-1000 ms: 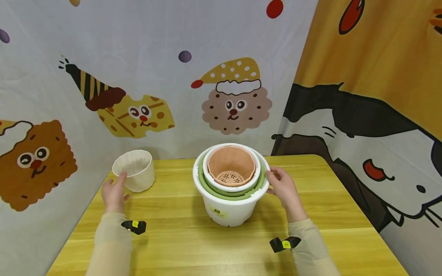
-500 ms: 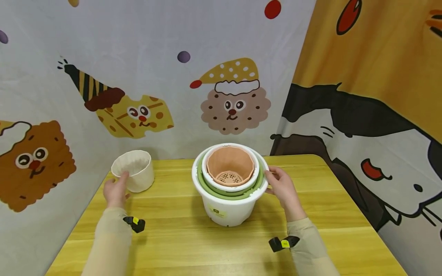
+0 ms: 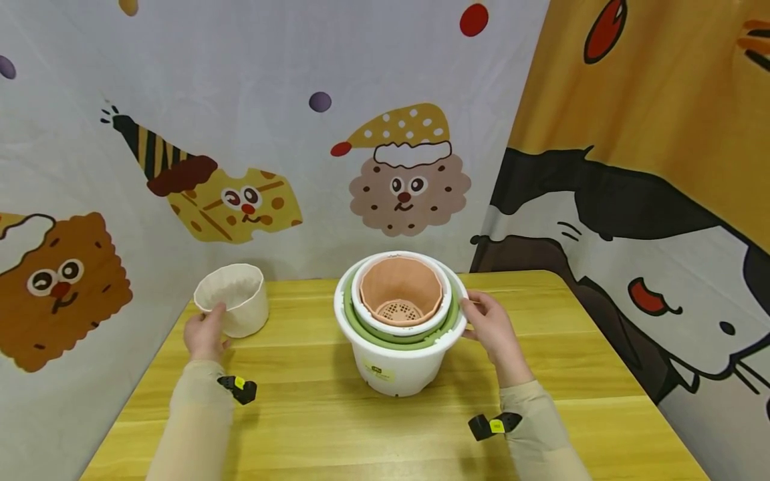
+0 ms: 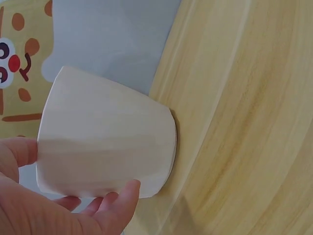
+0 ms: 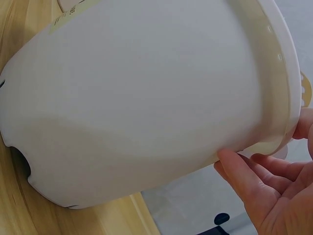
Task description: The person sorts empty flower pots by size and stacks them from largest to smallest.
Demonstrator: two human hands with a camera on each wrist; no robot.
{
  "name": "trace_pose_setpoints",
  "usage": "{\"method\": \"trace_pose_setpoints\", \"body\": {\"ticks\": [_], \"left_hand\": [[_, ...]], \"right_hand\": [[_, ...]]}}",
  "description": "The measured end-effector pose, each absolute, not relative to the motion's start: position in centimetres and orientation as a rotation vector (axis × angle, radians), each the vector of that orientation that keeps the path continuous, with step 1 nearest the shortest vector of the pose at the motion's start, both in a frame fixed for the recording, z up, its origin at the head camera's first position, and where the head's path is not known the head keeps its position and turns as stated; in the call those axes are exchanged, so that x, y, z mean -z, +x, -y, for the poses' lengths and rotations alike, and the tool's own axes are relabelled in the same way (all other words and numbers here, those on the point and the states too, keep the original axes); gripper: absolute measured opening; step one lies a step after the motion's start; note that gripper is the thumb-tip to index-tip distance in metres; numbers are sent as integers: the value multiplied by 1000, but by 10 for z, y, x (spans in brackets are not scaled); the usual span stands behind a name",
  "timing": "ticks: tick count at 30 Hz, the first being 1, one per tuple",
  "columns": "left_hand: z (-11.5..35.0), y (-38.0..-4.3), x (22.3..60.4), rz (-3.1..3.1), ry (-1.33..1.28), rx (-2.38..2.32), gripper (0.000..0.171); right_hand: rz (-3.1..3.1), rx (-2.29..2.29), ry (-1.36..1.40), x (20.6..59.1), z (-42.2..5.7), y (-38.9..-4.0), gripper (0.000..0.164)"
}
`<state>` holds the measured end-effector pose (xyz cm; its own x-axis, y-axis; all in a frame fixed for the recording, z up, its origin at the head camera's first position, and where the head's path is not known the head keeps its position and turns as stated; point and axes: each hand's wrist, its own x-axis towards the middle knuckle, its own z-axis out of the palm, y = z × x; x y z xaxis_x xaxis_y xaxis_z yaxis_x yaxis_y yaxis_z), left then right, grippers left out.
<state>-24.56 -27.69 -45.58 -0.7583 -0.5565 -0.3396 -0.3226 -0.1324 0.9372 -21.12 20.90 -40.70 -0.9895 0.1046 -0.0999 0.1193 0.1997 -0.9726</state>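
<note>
At the left of the table stands a small cream-white flowerpot [image 3: 240, 314] with a faceted wall. My left hand [image 3: 206, 332] holds its near left side, the thumb at the rim and the fingers curled along the wall, as the left wrist view also shows. In the middle, a large white flowerpot [image 3: 394, 371] stands upright with several pots nested inside: a green pot [image 3: 400, 345], a white one [image 3: 402, 330] and a peach one [image 3: 391, 284] with a perforated bottom. My right hand [image 3: 490, 327] grips the large pot's right rim, with fingers underneath it.
Both pots stand toward the back of a yellow wood-grain table [image 3: 337, 434]. Behind it hangs a white cloth [image 3: 252, 67] printed with cartoon snacks. On the right a cartoon cat cloth [image 3: 601, 220] runs along the table's side.
My left hand has shifted slightly right, closer in against the small pot, and its thumb has lowered a little. The right hand and both pots stay in place.
</note>
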Motion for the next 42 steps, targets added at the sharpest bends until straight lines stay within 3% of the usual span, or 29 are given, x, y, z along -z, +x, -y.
{"method": "trace_pose_setpoints", "body": {"ticks": [28,42], "left_hand": [[280,-230,462,1809,911,2098,56],[278,-217,471,1684,886,2172,53]], "right_hand": [[-2436,1958,246,406,-208,-210,48],[-2420,1981,244,404,-207,-208,48]]}}
